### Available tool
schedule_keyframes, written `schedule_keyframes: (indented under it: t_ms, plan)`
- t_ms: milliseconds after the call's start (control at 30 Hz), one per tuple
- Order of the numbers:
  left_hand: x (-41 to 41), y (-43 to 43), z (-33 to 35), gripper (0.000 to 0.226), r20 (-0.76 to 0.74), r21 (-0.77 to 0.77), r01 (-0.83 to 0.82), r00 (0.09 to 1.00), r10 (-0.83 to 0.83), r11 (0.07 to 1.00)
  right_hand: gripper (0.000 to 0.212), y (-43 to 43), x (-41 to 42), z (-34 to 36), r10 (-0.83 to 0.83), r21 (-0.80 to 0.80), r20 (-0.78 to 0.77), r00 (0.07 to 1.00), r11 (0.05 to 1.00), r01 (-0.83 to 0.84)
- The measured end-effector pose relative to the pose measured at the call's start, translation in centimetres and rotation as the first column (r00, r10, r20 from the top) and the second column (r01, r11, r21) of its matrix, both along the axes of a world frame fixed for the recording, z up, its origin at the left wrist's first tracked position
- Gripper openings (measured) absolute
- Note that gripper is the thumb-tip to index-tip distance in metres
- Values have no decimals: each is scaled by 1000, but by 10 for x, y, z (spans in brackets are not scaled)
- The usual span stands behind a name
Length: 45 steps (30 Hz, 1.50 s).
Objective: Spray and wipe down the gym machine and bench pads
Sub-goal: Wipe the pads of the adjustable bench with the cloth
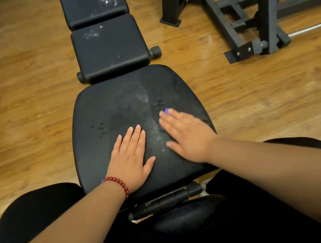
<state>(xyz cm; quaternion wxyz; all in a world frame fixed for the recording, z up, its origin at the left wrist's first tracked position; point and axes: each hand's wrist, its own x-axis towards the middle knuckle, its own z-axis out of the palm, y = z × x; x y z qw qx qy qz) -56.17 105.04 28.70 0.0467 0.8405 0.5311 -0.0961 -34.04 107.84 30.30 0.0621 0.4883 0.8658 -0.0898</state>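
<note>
On the pad (109, 104), left hand (130, 158) and right hand (188, 135) are resting flat.
Left fingers (135, 136) are lying together; a purple bit (167, 111) is peeking past the right's blurred, straight fingertips (171, 119).

Black seat pad (131, 105) in grained, leather-like covering, matt, filmed with whitish wet streaks. The back pad (109, 49) looks smoother and is flecked with white. Wood-grain floor (236, 97) planks carry a warm gloss. Machine frame (263, 6) is dull, slightly rough black-painted metal, the bar (314, 26) polished chrome. Bracelet (119, 183) beads are glossy red.
</note>
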Motion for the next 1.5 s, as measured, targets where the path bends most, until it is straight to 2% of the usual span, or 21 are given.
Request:
schedule_keyframes:
  t_ms: [133,167,267,333,367,433,500,567,700,767,833,933,1000,1033,1100,1167,1233,1300,1367,1433,1500]
  plan:
    - [1,0,-1,74,3,-2,12,1000,-12,1000,65,-9,24,-7,277,-5,12,961,961,-277]
    - [1,1,-1,74,3,0,13,1000,-13,1000,65,-1,29,-7,270,9,17,963,963,-270]
    - [1,1,-1,74,-4,5,13,1000,-13,1000,74,27,31,0,1,-15,-37,999,1000,-2]
    - [0,1,-1,75,-10,2,4,1000,-4,1000,76,22,21,-1,-71,22,-7,997,997,71]
    - [1,0,-1,75,-9,-3,3,1000,-3,1000,74,11,15,-4,-26,47,-1,1000,999,26]
    - [2,1,-1,74,5,-7,12,1000,-12,1000,68,-13,11,-11,173,96,-11,985,980,-171]
    - [2,2,0,74,2,-24,23,1000,-23,999,67,-22,21,-13,344,52,-21,939,938,-342]
    - [1,1,1,73,-4,-17,25,1000,-25,1000,65,-9,32,-11,387,68,-12,922,920,-385]
    - [4,-8,5,80,-12,-3,33,999,-33,999,77,16,31,-2,37,19,-19,999,999,-37]
    - [3,-11,0,78,8,-1,19,1000,-19,1000,76,2,17,-4,-31,76,-14,999,997,32]
    - [3,-10,0,80,-5,2,33,999,-33,999,72,-19,10,-13,94,108,-27,995,990,-91]
    - [1,-8,1,76,-25,-27,54,998,-55,998,67,-32,22,-16,358,100,-37,933,930,-353]
    - [1,-8,2,78,-17,-32,48,999,-49,998,65,-19,32,-14,411,125,-30,911,906,-405]
    - [2,-9,4,79,-4,-24,48,999,-48,999,65,-12,35,-13,367,127,-31,930,924,-361]
    - [1,-9,2,80,7,-23,54,999,-54,998,67,-1,33,-10,167,117,-44,985,980,-161]
    - [0,-9,0,82,16,-22,54,998,-54,998,69,-5,22,-10,32,126,-55,998,992,-25]
    - [-4,-10,0,81,1,-7,91,996,-91,996,68,-21,14,-15,145,154,-53,988,979,-135]
    - [-11,-12,0,77,-9,-10,146,989,-146,989,67,-40,17,-20,403,157,-41,914,906,-393]
    - [-19,-13,2,76,-14,1,201,979,-201,979,65,-44,25,-21,536,136,-28,844,838,-528]
    - [-27,-14,3,76,-19,42,241,971,-240,970,64,-33,29,-21,485,157,-18,874,865,-477]
    - [-31,-15,1,74,-24,53,249,969,-248,967,65,-21,26,-18,270,164,-45,962,952,-260]
